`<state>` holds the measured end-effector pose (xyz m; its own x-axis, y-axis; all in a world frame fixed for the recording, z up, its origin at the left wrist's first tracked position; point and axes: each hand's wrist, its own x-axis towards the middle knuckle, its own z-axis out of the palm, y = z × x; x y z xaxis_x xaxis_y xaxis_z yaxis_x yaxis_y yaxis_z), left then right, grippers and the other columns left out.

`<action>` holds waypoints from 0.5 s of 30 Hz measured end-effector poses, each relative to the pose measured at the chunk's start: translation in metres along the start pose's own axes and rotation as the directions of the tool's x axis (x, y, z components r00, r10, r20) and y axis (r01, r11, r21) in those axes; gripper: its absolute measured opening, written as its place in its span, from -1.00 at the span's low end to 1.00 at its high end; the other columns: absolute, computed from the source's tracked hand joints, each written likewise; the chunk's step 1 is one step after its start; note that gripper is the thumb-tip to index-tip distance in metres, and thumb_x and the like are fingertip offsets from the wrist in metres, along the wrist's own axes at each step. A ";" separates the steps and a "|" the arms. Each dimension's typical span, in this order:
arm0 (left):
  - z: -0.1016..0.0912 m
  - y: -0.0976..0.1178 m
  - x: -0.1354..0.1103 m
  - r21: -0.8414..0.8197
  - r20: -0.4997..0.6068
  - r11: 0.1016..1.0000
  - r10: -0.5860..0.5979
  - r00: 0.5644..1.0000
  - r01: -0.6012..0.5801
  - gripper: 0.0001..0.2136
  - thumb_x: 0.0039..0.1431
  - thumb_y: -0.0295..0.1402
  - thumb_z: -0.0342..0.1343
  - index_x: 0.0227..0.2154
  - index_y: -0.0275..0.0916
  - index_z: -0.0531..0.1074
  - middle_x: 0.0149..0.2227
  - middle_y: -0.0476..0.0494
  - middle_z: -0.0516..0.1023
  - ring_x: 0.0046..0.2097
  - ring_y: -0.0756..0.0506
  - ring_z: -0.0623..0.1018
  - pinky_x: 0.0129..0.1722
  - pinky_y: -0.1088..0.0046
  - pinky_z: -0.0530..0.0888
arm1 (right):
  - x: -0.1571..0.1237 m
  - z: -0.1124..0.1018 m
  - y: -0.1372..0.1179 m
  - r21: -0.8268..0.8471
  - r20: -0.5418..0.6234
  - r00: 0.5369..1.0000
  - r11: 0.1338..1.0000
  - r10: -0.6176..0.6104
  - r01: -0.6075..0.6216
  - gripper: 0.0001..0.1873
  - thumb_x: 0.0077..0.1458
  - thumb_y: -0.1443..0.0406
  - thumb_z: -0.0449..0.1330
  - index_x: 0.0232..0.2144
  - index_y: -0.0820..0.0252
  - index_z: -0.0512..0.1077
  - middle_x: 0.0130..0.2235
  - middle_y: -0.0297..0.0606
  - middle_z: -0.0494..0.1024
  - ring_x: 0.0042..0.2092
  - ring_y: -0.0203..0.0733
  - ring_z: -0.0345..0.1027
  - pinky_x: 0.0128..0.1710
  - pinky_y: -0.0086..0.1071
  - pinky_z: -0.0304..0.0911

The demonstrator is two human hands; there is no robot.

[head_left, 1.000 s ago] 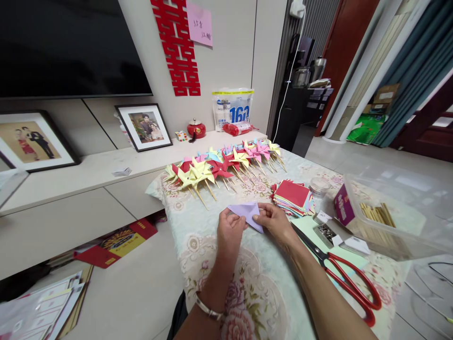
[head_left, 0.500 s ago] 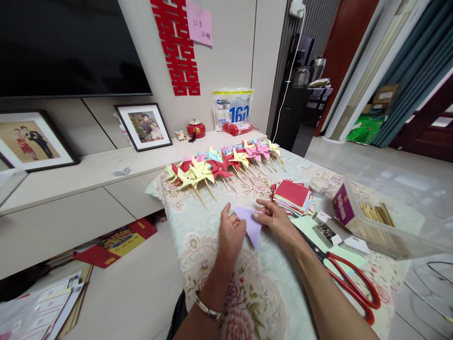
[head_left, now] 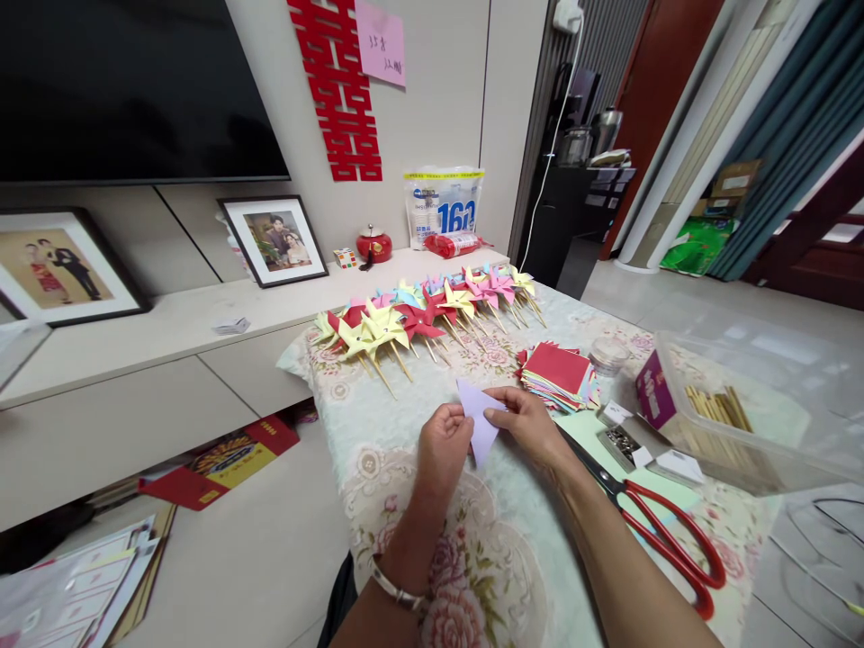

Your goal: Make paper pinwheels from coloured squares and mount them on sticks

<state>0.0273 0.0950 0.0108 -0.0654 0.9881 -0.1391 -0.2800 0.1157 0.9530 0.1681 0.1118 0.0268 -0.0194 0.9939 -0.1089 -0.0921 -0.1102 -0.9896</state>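
A folded lilac paper triangle is held between both hands just above the flowered tablecloth. My left hand pinches its left edge with curled fingers. My right hand grips its right corner between thumb and fingers. The triangle points down towards me. A stack of coloured paper squares, red on top, lies just right of my right hand. A row of finished paper pinwheels on wooden sticks lies further back on the cloth.
Red-handled scissors lie right of my right forearm. Past them are a small open box of pins, a round lidded jar and a clear plastic bin holding wooden sticks. A low cabinet with framed photos stands to the left.
The lilac triangle has been turned in my hands, from lying wide and flat to standing with its point downward. Both hands stayed in place and closed tighter on it.
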 end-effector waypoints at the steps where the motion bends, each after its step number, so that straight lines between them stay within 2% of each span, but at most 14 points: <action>1: 0.000 0.001 0.000 -0.001 -0.001 1.000 0.002 1.000 -0.002 -0.79 -0.20 -0.32 0.26 -0.44 -0.25 0.43 -0.66 0.08 0.46 -0.64 0.03 0.40 -0.64 0.57 0.31 | -0.001 0.000 -0.001 0.004 0.009 1.000 1.000 0.007 -0.007 -0.71 -0.32 0.31 0.37 -0.40 0.21 0.58 -0.42 -0.30 0.63 -0.39 -0.18 0.41 -0.31 -0.32 0.25; 9: -0.003 0.001 -0.002 -0.046 0.023 0.999 0.017 1.000 -0.015 -0.79 -0.17 -0.34 0.24 -0.40 -0.30 0.49 -0.61 0.03 0.52 -0.63 0.04 0.41 -0.61 0.57 0.33 | -0.003 0.003 0.000 0.044 -0.002 0.999 0.998 0.040 -0.039 -0.83 -0.34 0.33 0.35 -0.53 0.20 0.56 -0.56 -0.41 0.51 -0.49 -0.30 0.26 -0.42 -0.39 0.11; 15: -0.004 0.000 -0.003 -0.105 0.029 0.994 0.027 0.999 -0.024 -0.83 -0.15 -0.39 0.25 -0.42 -0.31 0.55 -0.66 0.06 0.47 -0.62 0.07 0.38 -0.59 0.59 0.29 | -0.004 0.004 -0.004 0.078 0.008 0.998 0.995 0.057 -0.058 -0.82 -0.36 0.34 0.34 -0.52 0.19 0.55 -0.57 -0.43 0.49 -0.49 -0.30 0.25 -0.40 -0.38 0.11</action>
<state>0.0239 0.0919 0.0103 -0.0450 0.9934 -0.1054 -0.3777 0.0807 0.9224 0.1646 0.1079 0.0321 -0.0330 0.9858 -0.1648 -0.1683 -0.1680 -0.9713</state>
